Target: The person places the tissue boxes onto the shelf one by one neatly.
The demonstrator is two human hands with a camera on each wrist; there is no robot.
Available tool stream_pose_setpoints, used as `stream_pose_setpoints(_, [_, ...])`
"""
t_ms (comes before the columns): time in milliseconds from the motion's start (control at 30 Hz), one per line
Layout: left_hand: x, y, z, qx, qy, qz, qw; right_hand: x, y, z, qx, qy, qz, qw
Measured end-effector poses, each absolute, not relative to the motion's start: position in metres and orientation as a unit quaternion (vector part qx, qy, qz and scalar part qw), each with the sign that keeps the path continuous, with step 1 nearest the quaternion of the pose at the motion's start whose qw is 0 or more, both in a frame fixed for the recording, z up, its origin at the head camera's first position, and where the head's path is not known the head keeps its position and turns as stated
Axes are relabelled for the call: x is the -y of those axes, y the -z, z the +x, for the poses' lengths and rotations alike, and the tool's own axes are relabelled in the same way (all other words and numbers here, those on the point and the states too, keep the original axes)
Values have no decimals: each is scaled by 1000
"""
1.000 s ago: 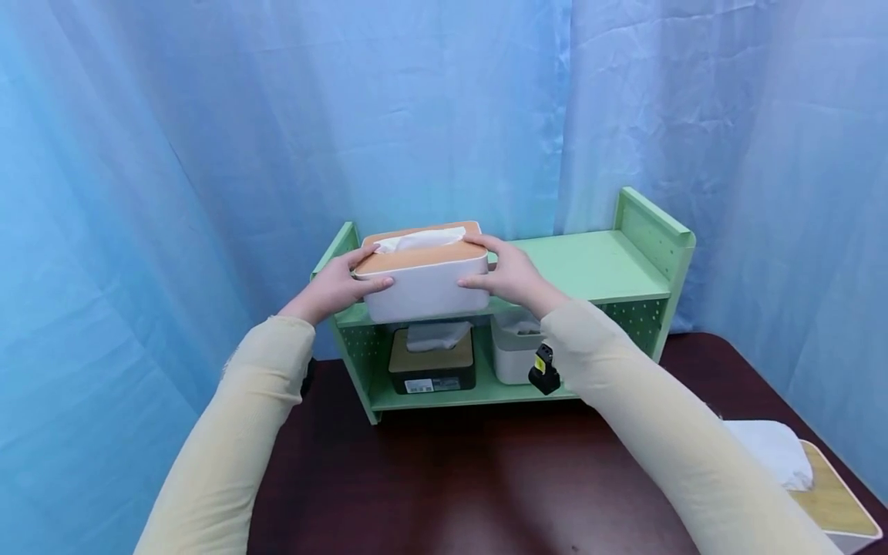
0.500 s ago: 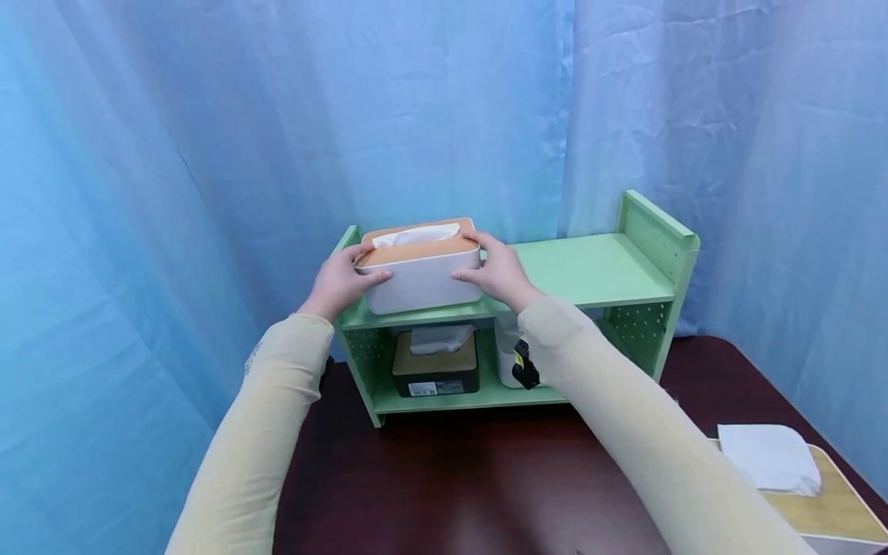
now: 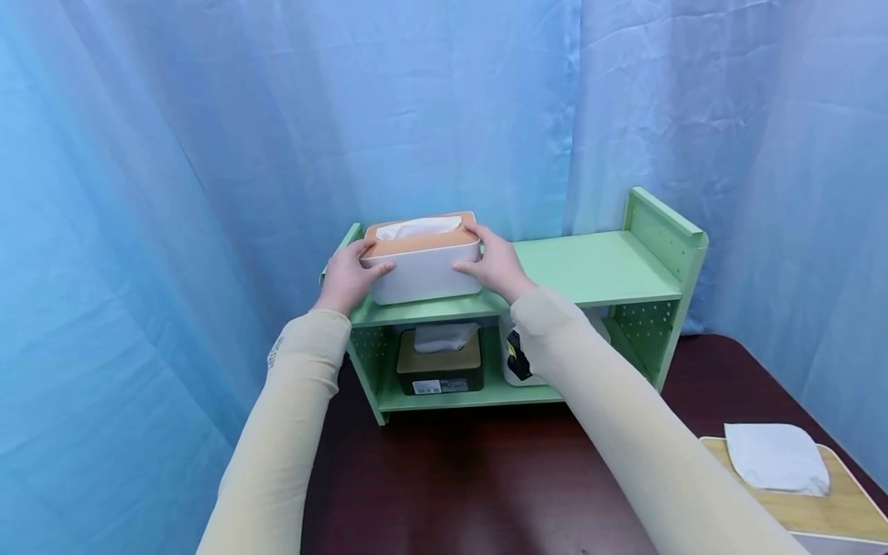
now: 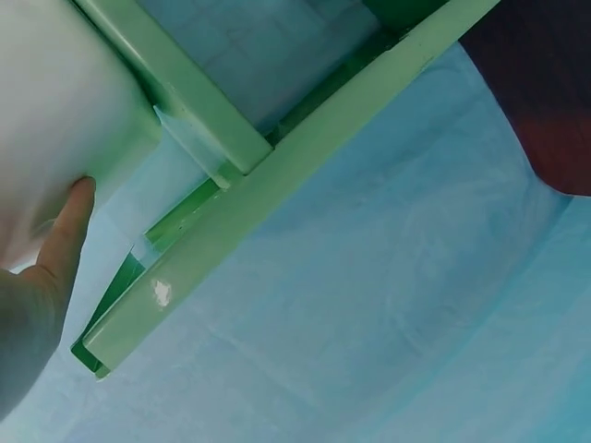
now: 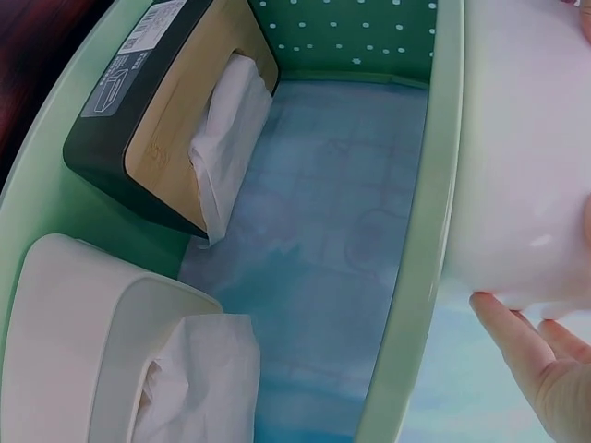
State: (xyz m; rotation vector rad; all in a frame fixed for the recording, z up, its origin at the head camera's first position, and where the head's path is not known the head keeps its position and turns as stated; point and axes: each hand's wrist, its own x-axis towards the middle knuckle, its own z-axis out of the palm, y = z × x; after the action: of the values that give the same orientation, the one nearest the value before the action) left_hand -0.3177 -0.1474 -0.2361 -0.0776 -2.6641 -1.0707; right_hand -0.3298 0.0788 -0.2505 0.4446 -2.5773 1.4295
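Observation:
A white tissue box (image 3: 425, 276) with a wood-look lid and a tissue poking from its slot is at the left end of the green shelf's upper board (image 3: 590, 266). My left hand (image 3: 347, 277) grips its left end, thumb on the front face and fingers towards the lid. On the opposite end my right hand (image 3: 498, 264) holds it the same way. The left wrist view shows one finger of the left hand (image 4: 57, 245) against the white wall. Fingertips of the right hand (image 5: 545, 365) touch the box in the right wrist view. Whether the base lies fully on the board, I cannot tell.
On the lower board stand a black tissue box (image 3: 440, 374) with a wooden top and a white tissue box (image 5: 69, 341), partly behind my right sleeve. Another wood-topped tissue box (image 3: 849, 493) sits at the dark table's right. Blue curtains (image 3: 444, 116) hang behind.
Both hands have carried the white tissue box a little farther back over the upper board, away from me. The view has shifted slightly. Both hands keep their grip.

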Motion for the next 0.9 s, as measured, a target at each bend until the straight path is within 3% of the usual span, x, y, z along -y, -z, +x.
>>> stream_pose_setpoints(600, [154, 240, -316, 920, 366, -21, 139, -70, 260, -330, 876, -440, 144, 132])
stream_pose_setpoints(900, [154, 253, -307, 907, 391, -47, 146, -95, 267, -316, 854, -476, 192, 86])
